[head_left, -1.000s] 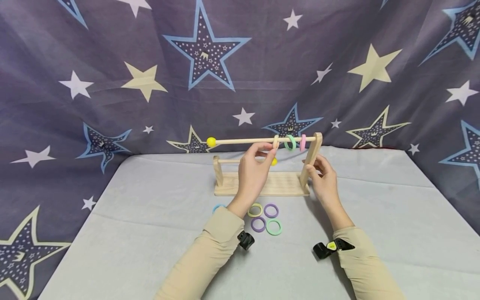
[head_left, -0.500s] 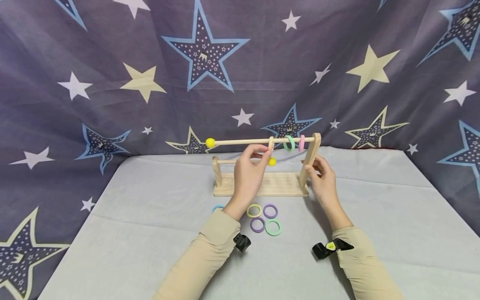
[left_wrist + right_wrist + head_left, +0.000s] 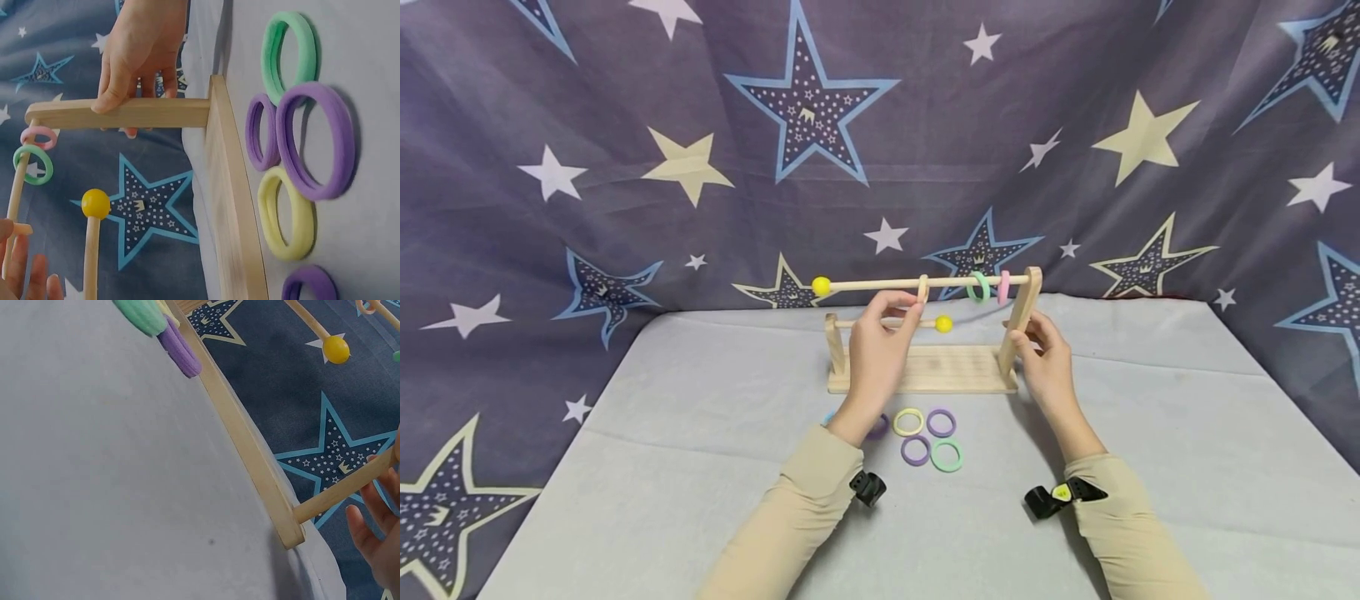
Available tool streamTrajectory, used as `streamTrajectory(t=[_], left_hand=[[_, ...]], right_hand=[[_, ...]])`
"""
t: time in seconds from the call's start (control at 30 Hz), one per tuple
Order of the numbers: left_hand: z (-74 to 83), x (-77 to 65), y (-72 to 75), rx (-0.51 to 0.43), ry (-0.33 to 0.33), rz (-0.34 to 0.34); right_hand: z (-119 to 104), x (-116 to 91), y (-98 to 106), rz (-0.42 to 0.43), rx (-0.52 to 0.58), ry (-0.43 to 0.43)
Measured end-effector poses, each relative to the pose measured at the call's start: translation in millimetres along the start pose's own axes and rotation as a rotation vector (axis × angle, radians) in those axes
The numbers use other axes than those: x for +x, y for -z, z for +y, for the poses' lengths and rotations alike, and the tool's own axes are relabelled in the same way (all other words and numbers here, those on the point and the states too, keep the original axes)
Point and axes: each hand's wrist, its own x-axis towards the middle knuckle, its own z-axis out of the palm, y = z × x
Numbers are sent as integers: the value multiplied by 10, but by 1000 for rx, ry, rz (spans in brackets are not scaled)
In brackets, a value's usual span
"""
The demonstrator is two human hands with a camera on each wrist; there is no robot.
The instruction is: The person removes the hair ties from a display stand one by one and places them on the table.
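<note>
A wooden stand (image 3: 958, 368) has an upper rod (image 3: 872, 284) and a shorter lower rod, both tipped with yellow balls. My left hand (image 3: 877, 350) pinches a peach hair tie (image 3: 922, 288) that hangs around the upper rod, near the rod's middle. Farther right on that rod are a green hair tie (image 3: 47, 171) and a pink hair tie (image 3: 1003, 287), apart from my fingers. My right hand (image 3: 1049, 358) grips the tall post (image 3: 150, 114) on the stand's right, thumb on the near side.
Several hair ties lie on the grey cloth before the stand, among them a yellow one (image 3: 305, 232), a green one (image 3: 307, 47) and a purple one (image 3: 345, 140). My left wrist partly hides a blue one (image 3: 828, 417). A star-patterned curtain (image 3: 880, 167) stands behind.
My left hand has slid the peach hair tie leftward along the upper rod, away from the green one. A purple hair tie beside my left wrist has come into view. My right hand stays put.
</note>
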Motion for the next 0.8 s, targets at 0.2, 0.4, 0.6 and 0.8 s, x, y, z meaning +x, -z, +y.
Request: streamTrajectory(t=[0.2,0.4,0.6,0.8], left_hand=[[-45,-1,59,-23,-1,14],[-70,-4,124,-33,-10,33],[-72,-8,195,-42,-3,47],[-83,-10,267,-22,-5,62]], right_hand=[[4,-7,-2,-3,-2,11],[10,-10,-12,-3,6,6],[13,-8,-8,-4,16,1],[7,-6,-1,1,6,6]])
